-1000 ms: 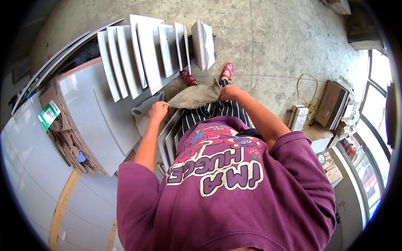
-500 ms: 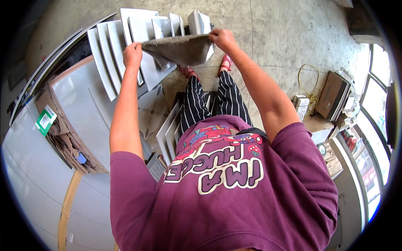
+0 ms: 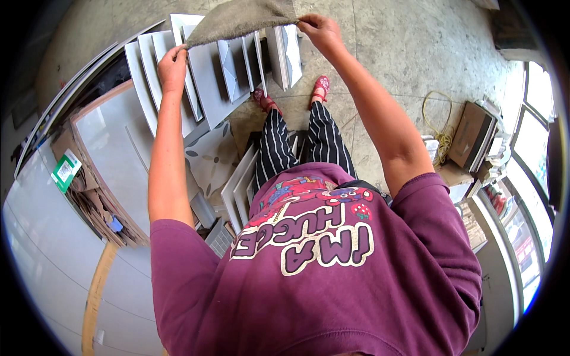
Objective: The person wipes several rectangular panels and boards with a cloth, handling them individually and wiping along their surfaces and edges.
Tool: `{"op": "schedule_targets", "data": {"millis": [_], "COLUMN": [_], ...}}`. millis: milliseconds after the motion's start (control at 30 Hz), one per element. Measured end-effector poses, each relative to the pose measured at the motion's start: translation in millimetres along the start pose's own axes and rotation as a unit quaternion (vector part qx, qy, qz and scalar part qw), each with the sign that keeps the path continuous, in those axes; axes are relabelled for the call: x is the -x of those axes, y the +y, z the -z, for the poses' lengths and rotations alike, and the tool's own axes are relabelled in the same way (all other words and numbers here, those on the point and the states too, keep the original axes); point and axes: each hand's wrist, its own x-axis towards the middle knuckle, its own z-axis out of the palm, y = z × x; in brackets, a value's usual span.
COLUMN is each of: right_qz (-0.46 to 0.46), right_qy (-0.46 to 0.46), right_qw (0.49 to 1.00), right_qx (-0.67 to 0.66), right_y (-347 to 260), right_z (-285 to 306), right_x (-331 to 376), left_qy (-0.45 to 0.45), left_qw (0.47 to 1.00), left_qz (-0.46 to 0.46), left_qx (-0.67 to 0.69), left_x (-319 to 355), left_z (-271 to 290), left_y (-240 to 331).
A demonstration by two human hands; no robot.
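Observation:
A grey-brown cloth [image 3: 243, 19] is stretched between my two hands, its far part billowing up and away from me. My left hand [image 3: 173, 67] pinches one corner, and my right hand [image 3: 321, 31] pinches the other. Under and around the cloth stand several pale tiles [image 3: 205, 71] on edge in a row, spaced apart like fins. A thicker stack of tiles [image 3: 279, 56] stands upright at the right end of that row, just below the cloth's right side. The cloth hides the far tops of some tiles.
My feet in red shoes [image 3: 321, 87] stand on the concrete floor [image 3: 404, 47]. Large light panels [image 3: 113, 130] lean at the left, with a green-and-white label [image 3: 65, 171]. At right are a cardboard box [image 3: 473, 136] and a coiled yellow cord [image 3: 442, 145]. More tiles [image 3: 237, 181] stand beside my legs.
The cloth has swung from hanging toward me to billowing up and away. Both hands have moved a little farther out and apart, still gripping its corners, uncovering more of the tiles.

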Motion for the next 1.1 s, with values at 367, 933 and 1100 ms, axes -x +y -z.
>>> {"op": "schedule_targets", "data": {"millis": [367, 933, 1100], "right_qz": [-0.08, -0.078, -0.071], "right_qy": [-0.22, -0.096, -0.042], "right_qw": [0.97, 0.985, 0.991], "right_qx": [0.069, 0.124, 0.103], "right_y": [7, 41, 31], "right_z": [29, -29, -23], "right_x": [96, 38, 10], "left_qy": [-0.15, -0.094, -0.045], "left_qw": [0.985, 0.989, 0.994], "left_qz": [0.074, 0.077, 0.066], "left_qx": [-0.049, -0.085, -0.071], "left_x": [104, 3, -27], "left_z": [31, -26, -30], "left_y": [-41, -76, -43]}}
